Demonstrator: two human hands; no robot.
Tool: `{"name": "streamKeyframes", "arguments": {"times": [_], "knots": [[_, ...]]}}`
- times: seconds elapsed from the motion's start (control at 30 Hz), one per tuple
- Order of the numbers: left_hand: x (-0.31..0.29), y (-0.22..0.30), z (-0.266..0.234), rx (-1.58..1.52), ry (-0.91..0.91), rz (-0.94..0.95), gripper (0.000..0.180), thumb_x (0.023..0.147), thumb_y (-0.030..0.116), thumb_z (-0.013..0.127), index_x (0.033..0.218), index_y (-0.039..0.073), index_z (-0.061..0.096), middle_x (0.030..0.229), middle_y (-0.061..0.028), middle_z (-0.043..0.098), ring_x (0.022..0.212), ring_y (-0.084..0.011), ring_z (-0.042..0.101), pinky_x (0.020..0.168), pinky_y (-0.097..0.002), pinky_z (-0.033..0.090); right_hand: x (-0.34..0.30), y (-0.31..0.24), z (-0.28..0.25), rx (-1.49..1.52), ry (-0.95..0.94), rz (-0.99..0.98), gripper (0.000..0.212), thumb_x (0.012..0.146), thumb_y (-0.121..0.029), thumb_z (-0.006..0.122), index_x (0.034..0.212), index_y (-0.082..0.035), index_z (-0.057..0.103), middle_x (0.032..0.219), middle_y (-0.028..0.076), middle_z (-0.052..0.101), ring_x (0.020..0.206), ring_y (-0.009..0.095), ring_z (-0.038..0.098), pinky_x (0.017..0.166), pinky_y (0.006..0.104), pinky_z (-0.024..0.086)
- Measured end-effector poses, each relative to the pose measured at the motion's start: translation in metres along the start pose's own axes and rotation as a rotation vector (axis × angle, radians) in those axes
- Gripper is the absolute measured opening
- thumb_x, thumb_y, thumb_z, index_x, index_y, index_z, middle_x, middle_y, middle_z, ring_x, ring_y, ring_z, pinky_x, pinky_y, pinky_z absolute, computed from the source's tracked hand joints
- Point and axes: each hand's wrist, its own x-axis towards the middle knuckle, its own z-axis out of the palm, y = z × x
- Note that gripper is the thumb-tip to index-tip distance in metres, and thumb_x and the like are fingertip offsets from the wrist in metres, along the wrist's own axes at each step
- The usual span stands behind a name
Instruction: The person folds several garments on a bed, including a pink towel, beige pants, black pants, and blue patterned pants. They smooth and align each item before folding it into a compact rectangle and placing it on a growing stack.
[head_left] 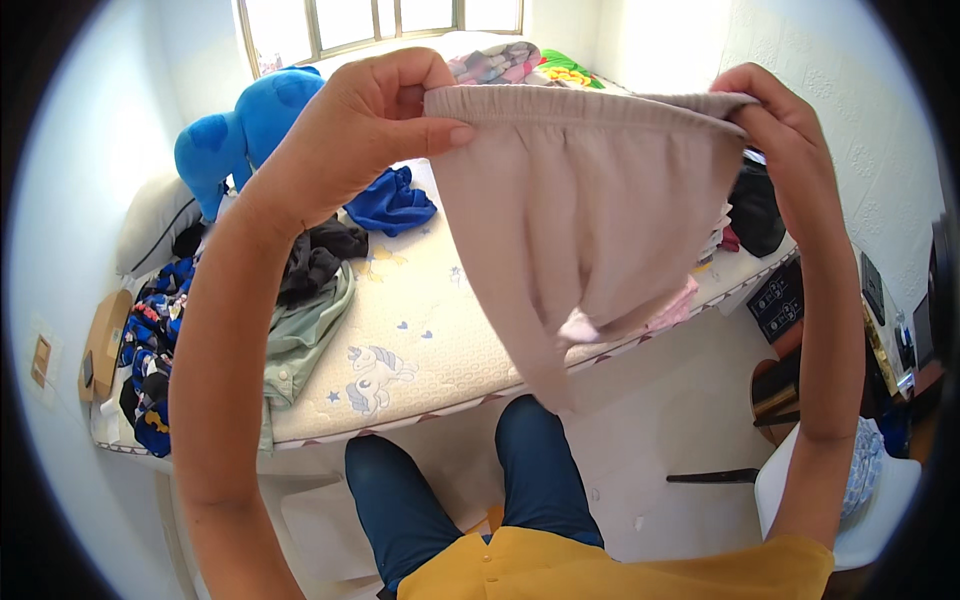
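A pair of pale beige pants with an elastic waistband hangs stretched between my two raised hands. My left hand pinches one end of the waistband, thumb in front. At the other end, my right hand is closed round the waistband, with some fingers hidden behind the cloth. The legs of the pants dangle over the bed's front edge, their lower part slightly blurred. Behind my left wrist lie a crumpled blue garment, a dark garment and a light green garment.
The bed has a cream mattress with a unicorn pattern. A blue plush toy sits at its far left, patterned dark clothes at its near left. Pink cloth lies right. A white chair stands on the floor at my right.
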Motion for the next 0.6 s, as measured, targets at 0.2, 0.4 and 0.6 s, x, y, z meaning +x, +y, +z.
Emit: {"name": "streamKeyframes", "arguments": {"times": [0.2, 0.4, 0.6], "knots": [[0.021, 0.015, -0.026, 0.096, 0.168, 0.036, 0.015, 0.086, 0.008, 0.072, 0.094, 0.007, 0.060, 0.085, 0.0025, 0.064, 0.081, -0.0039, 0.059, 0.076, -0.0211, 0.047, 0.027, -0.003, 0.006, 0.295, -0.062, 0.026, 0.027, 0.085, -0.005, 0.045, 0.099, -0.008, 0.069, 0.092, 0.001, 0.067, 0.084, 0.009, 0.059, 0.084, 0.0259, 0.046], [0.026, 0.027, -0.035, 0.493, 0.206, 0.016, 0.012, 0.085, 0.008, 0.069, 0.094, 0.007, 0.061, 0.080, 0.0040, 0.061, 0.078, -0.0035, 0.057, 0.075, -0.0209, 0.046, 0.017, -0.002, 0.012, 0.130, -0.291, -0.408, 0.041, 0.076, 0.002, 0.040, 0.101, -0.008, 0.071, 0.118, 0.006, 0.064, 0.111, 0.015, 0.059, 0.097, 0.0307, 0.048], [0.020, 0.026, -0.022, 0.290, 0.137, -0.063, 0.010, 0.085, 0.012, 0.068, 0.093, 0.008, 0.064, 0.078, 0.0032, 0.061, 0.075, -0.0051, 0.056, 0.079, -0.0237, 0.046, 0.006, -0.003, 0.003, 0.011, -0.353, -0.247, 0.033, 0.077, 0.001, 0.041, 0.095, -0.005, 0.068, 0.106, 0.009, 0.063, 0.097, 0.016, 0.061, 0.089, 0.0297, 0.050]]}}
